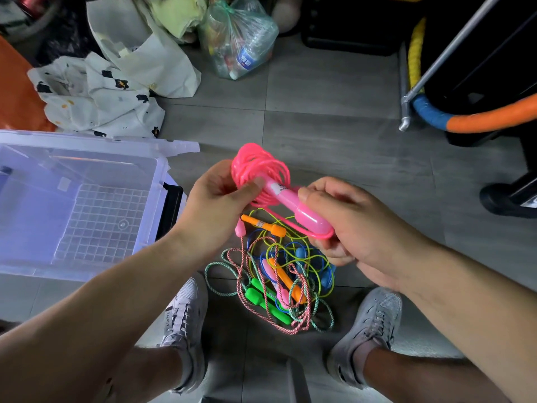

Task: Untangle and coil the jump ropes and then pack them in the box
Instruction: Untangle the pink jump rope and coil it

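A pink jump rope (261, 164) is wound into a coil above the floor. My left hand (220, 196) grips the coil, thumb pressed on the top of its pink handle (299, 207). My right hand (343, 225) holds the lower end of that handle, with a loop of pink cord running under its fingers. Below my hands a tangled pile of jump ropes (276, 274) lies on the floor, with orange, green, blue and pink handles and striped and yellow-green cords. The clear plastic box (162, 170) stands open on the left; nothing shows inside it.
My two grey sneakers (186, 321) (372, 324) flank the pile. Behind the box lie a patterned white cloth (96, 97), a pale bag and a plastic bag of bottles (241, 39). A metal frame (406, 100) and blue-orange hoop (476, 117) stand at right.
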{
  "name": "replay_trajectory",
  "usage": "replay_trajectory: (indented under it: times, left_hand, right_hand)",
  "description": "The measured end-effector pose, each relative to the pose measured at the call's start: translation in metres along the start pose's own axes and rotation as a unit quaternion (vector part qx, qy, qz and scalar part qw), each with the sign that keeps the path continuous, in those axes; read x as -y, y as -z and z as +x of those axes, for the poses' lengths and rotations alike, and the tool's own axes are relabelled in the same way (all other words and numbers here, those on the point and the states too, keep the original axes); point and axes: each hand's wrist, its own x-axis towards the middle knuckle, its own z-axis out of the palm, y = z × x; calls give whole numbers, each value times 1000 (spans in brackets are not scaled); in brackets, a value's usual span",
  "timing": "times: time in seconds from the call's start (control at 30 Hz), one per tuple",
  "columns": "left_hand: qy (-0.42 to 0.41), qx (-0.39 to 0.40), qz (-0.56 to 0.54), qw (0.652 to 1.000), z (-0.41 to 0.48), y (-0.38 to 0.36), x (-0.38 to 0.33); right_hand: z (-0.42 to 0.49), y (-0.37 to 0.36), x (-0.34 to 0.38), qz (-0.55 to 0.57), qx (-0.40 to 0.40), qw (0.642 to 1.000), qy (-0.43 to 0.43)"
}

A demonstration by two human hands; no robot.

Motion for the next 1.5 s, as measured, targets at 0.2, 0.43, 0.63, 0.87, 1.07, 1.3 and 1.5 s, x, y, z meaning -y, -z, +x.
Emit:
replay_trajectory:
  times: [0.2, 0.43, 0.63, 0.87, 1.07, 1.3, 1.5]
  left_hand:
    - [77, 56, -49, 994, -1, -6, 6]
    - [127, 65, -100, 985, 1, -3, 2]
    - [136, 60, -100, 984, -4, -4, -5]
    - [183, 126, -160, 962, -11, -11, -13]
    - [218, 106, -161, 957, -12, -12, -14]
    - [222, 132, -165, 952, -12, -9, -18]
    - [197, 151, -115, 962, -11, -4, -18]
  right_hand:
    - [8, 4, -1, 46, -22, 999, -9]
    - [9, 18, -1, 133, 109, 985, 28]
    - [23, 21, -19, -160, -60, 975, 143]
    - [28, 19, -22, 6, 87, 993, 78]
    - [30, 20, -21, 68, 94, 992, 56]
    - [30, 20, -21, 73, 116, 989, 45]
    - [28, 21, -17, 96, 126, 987, 27]
